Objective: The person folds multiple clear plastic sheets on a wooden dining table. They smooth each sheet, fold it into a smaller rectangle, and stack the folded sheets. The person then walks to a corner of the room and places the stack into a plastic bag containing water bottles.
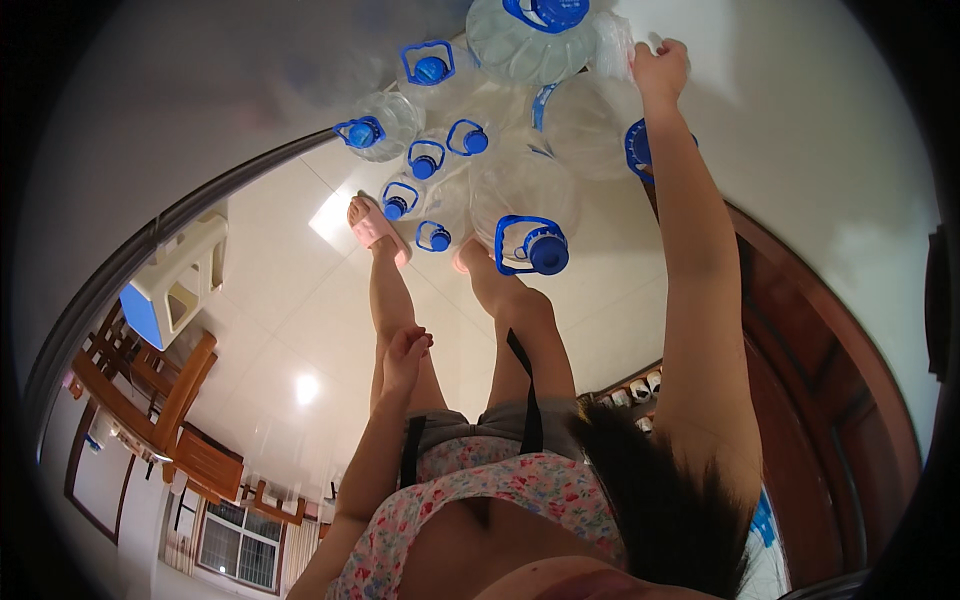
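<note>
My right hand (660,71) reaches out at the upper right, with bent fingers against a crumpled clear plastic bag or wrap (615,49); how firmly it grips cannot be told. Beside that plastic stands a large clear water jug with a blue cap and handle (529,41). Several clear jugs cluster below it, among them a big one with a blue cap (546,253) near my knee and smaller ones (424,166). Another blue cap (639,150) shows partly behind my right forearm. My left hand (411,349) hangs over my left thigh, fingers curled, touching no jug.
A white and blue plastic stool (176,285) stands at the left, with wooden furniture (176,405) below it in view. A reddish-brown wooden door (817,390) is at the right, near a low rack of shoes (637,391). My slippered feet are close to the smaller jugs.
</note>
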`<act>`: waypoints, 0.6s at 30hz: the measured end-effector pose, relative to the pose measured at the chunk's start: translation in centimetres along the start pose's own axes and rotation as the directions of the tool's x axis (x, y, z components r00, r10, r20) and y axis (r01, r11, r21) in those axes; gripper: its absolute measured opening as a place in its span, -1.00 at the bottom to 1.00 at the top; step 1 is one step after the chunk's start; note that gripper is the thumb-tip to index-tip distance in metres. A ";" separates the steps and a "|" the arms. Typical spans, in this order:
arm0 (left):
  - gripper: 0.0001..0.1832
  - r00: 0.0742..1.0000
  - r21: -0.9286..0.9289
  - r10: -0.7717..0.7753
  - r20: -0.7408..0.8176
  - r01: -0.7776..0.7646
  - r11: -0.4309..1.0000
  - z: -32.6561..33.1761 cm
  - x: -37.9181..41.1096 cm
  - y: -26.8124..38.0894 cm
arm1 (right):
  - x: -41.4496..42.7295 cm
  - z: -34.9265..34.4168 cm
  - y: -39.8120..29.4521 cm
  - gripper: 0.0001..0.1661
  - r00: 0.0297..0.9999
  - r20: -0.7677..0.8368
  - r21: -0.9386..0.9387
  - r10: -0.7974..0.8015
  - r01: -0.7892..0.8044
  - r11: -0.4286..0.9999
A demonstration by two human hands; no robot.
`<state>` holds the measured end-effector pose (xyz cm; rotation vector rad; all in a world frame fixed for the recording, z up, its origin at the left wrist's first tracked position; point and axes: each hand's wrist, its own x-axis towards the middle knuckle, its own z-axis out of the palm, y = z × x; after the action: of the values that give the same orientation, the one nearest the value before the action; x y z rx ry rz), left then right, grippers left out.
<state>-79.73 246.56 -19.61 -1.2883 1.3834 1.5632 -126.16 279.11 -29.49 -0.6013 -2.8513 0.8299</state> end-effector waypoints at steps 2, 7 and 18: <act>-0.81 0.999 0.004 0.035 0.003 -0.035 0.999 -0.2 -0.7 0.4 | -2.3 -2.8 -1.2 -0.53 0.993 -0.086 0.132 -0.081 0.092 0.987; -0.83 0.991 -0.012 0.136 -0.013 -0.137 0.991 -0.9 -3.7 1.4 | -16.3 -9.5 -4.9 -0.76 0.864 0.075 0.425 -0.499 0.424 0.799; -0.74 0.888 0.173 0.459 0.021 -0.456 0.873 -5.3 -9.9 2.9 | -42.6 -22.8 -4.7 -0.77 0.226 0.829 0.409 -0.512 0.381 0.829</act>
<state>-78.37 242.02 -9.03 -0.9113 1.8949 1.6828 -83.91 269.55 -7.54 1.1448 -3.4304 1.5456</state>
